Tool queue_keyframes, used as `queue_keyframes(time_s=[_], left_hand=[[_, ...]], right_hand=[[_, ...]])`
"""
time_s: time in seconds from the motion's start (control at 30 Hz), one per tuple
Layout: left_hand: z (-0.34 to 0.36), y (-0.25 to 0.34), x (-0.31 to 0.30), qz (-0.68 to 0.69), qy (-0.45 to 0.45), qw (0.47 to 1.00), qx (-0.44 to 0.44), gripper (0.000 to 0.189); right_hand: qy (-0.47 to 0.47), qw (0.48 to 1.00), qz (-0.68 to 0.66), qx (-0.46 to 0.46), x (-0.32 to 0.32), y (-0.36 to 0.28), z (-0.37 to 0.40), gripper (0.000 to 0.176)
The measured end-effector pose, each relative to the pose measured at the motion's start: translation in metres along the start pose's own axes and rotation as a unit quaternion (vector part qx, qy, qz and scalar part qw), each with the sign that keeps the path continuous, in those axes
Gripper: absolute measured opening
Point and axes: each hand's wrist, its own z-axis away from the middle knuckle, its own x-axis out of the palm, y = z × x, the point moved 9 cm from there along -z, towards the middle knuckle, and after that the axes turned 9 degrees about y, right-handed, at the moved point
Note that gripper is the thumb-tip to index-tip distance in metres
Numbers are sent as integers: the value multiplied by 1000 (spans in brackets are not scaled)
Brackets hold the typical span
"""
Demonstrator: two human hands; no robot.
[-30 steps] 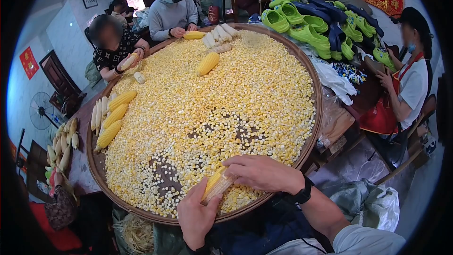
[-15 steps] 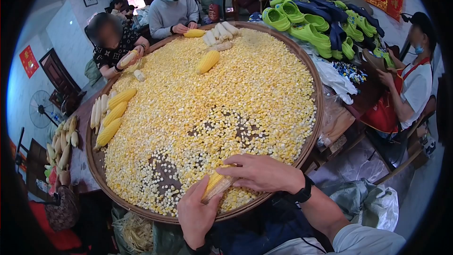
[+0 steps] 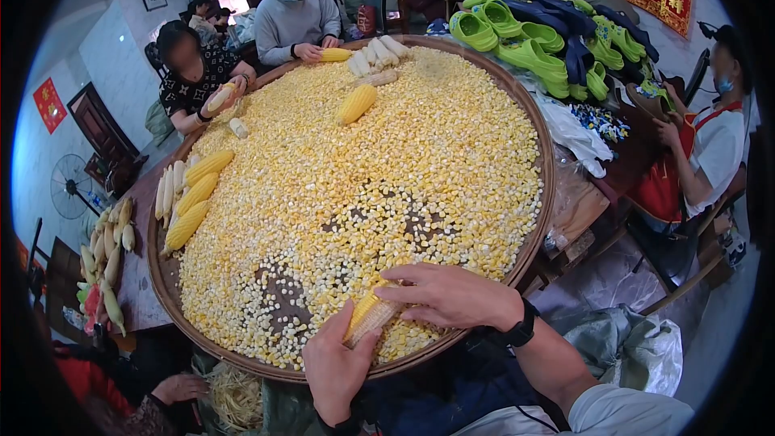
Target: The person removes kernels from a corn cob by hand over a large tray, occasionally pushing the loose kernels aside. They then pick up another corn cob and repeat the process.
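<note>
A partly stripped corn cob (image 3: 370, 316) is held low over the near edge of a large round tray (image 3: 542, 230). Its near side shows bare pale rows, its far side yellow kernels. My left hand (image 3: 335, 359) grips the lower end, thumb and fingers around it. My right hand (image 3: 440, 295) presses its fingers on the upper end. Loose kernels (image 3: 363, 161) cover most of the tray, thinner near my hands, where dark tray bottom shows.
Full cobs (image 3: 198, 194) and stripped cobs (image 3: 168, 190) lie at the tray's left. Two people (image 3: 295, 12) handle corn at the far rim. Green clogs (image 3: 533, 64) are piled at the upper right, near a seated person (image 3: 710, 141). Husked-back cobs (image 3: 105, 250) lie at the left.
My hands and the cob have barely moved. At the lower left, a person's hand has moved from the cobs down to the husks. The person at the right holds a shoe slightly differently.
</note>
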Motion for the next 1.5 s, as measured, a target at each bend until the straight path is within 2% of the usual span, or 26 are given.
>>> queue_keyframes(time_s=[0.4,0.73,1.0,1.2,1.3,1.4,1.5], left_hand=[[1,-2,1,-4,-2,1000,-2,65],[-1,8,-3,15,9,999,47,64],[-1,7,-2,-12,-6,1000,19,66],[-2,4,-2,-7,-17,1000,-14,68],[-2,0,-1,5,-8,1000,-4,66],[-1,1,-1,15,-3,1000,1,63],[-2,4,-2,23,0,1000,16,61]], right_hand=[[7,1000,13,-9,-6,-6,-3,39],[-2,1000,6,12,-6,-3,-3,38],[5,1000,-1,-8,-6,-3,-3,39],[23,999,2,-38,-8,-9,-2,32],[10,1000,-15,-13,-7,-8,-3,30],[4,1000,4,-31,-8,-10,-3,36],[7,999,31,13,-8,-2,-2,47]])
